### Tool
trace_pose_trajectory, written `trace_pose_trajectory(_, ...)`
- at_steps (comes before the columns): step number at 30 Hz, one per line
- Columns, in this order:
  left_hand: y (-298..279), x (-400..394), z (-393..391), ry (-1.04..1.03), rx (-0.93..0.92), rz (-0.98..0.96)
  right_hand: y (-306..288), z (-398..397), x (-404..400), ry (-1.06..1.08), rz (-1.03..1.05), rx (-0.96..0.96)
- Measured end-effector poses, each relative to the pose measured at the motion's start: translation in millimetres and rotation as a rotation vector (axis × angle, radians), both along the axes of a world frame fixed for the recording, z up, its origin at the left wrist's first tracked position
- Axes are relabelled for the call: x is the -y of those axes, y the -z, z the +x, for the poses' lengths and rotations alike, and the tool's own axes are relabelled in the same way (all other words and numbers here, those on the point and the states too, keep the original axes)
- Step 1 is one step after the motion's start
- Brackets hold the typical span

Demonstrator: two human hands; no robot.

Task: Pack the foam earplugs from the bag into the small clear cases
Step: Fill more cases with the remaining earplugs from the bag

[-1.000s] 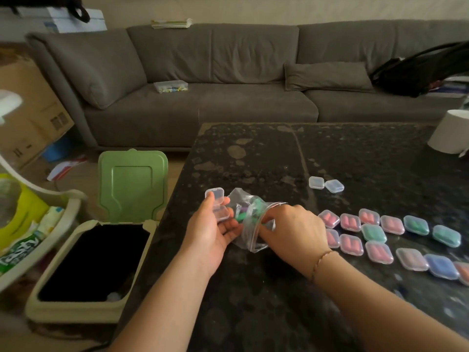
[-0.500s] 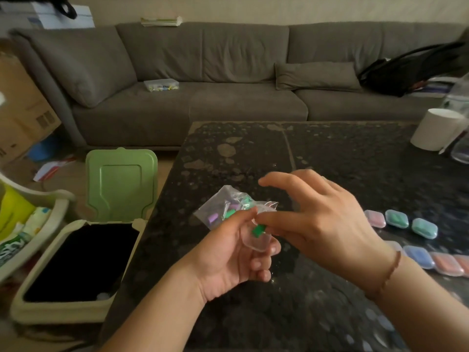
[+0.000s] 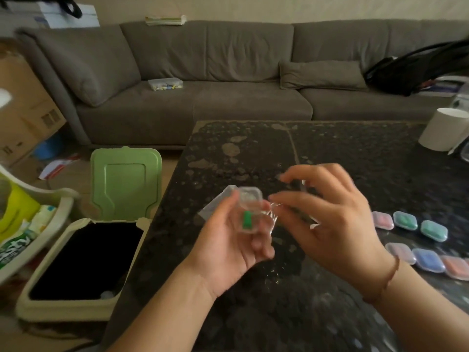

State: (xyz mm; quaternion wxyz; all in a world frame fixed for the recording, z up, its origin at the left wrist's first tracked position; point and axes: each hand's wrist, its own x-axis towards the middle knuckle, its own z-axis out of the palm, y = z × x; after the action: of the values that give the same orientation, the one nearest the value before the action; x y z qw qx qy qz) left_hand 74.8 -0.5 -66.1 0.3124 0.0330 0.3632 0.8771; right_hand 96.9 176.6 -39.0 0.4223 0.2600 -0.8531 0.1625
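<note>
My left hand [image 3: 228,245] is raised palm-up over the dark table [image 3: 253,153] and holds a small clear case [image 3: 250,212] with its lid open. One green foam earplug [image 3: 246,221] lies inside the case. The clear bag [image 3: 214,205] shows just behind my left fingers; I cannot tell whether that hand also holds it. My right hand [image 3: 330,219] hovers right of the case, blurred, with its fingers spread and the index fingertip close to the case. Several shut cases [image 3: 405,220] holding pink, green and blue earplugs lie in rows at the right.
A white cup [image 3: 444,129] stands at the table's far right. Left of the table on the floor is an open bin [image 3: 83,260] with its green lid [image 3: 125,182] raised. A grey sofa [image 3: 228,97] runs along the back.
My right hand took a green earplug out of the bag, put it in the open case in my left hand and let go. Both hands lifted off the table.
</note>
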Motion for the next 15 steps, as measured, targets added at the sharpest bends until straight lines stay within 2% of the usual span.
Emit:
trace_pose_trajectory(2,-2,2,-6,-0.225,0.042,0.146,4,-1,0,0.095,-0.207,0.017)
trace_pose_trajectory(4,-3,8,-14,-0.400,0.047,0.186,14,-7,3,0.212,-0.235,0.127)
trace_pose_trajectory(9,2,14,-26,-0.577,0.100,0.055,43,-23,14,0.396,0.141,0.465)
trace_pose_trajectory(15,10,8,-29,-0.627,0.154,-0.121,49,-41,28,0.383,0.248,0.518)
